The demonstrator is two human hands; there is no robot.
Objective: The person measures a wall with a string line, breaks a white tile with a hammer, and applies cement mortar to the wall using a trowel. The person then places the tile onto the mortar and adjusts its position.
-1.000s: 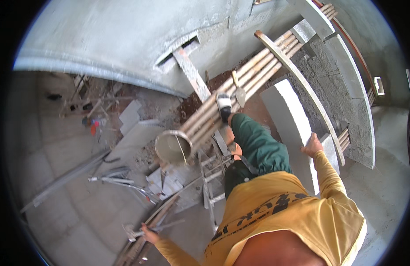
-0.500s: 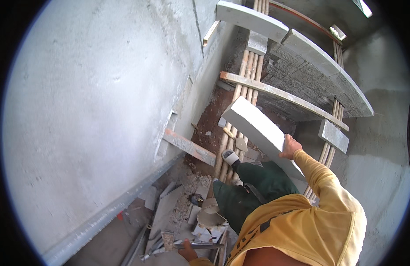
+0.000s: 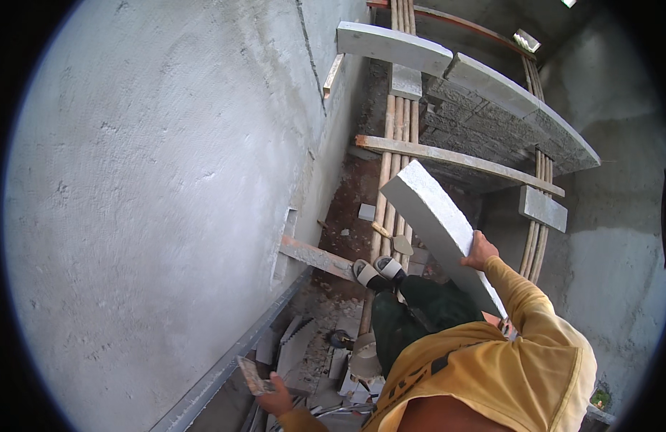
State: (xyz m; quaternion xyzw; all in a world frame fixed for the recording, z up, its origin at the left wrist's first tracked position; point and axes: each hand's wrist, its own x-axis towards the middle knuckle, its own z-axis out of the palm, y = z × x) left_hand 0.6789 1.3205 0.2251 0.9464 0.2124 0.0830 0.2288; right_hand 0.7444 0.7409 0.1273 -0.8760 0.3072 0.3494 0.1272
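My right hand [image 3: 479, 251] grips a long pale block [image 3: 430, 216] by its upper side, held tilted beside my legs. My left hand [image 3: 275, 394], low at the left, is closed on a flat mortar-stained piece [image 3: 252, 375], perhaps a tool or board; I cannot make out which. My sandalled feet [image 3: 363, 272] stand on or beside bundled bamboo poles [image 3: 382, 201]. A trowel [image 3: 401, 243] lies on the poles, just left of the block. A bucket [image 3: 363, 353] is partly hidden behind my left leg.
A plastered wall [image 3: 146, 201] fills the left. Ahead, a timber [image 3: 455, 157] crosses the poles, with curved rows of blocks [image 3: 397, 39] beyond and another block [image 3: 543, 209] at right. A short plank [image 3: 318, 255] juts from a wall opening. Rubble and offcuts [image 3: 297, 345] lie below.
My view has swung toward the left wall and up the poles. Both feet now show on the poles. My left hand and its piece have risen; the block stays in my right hand.
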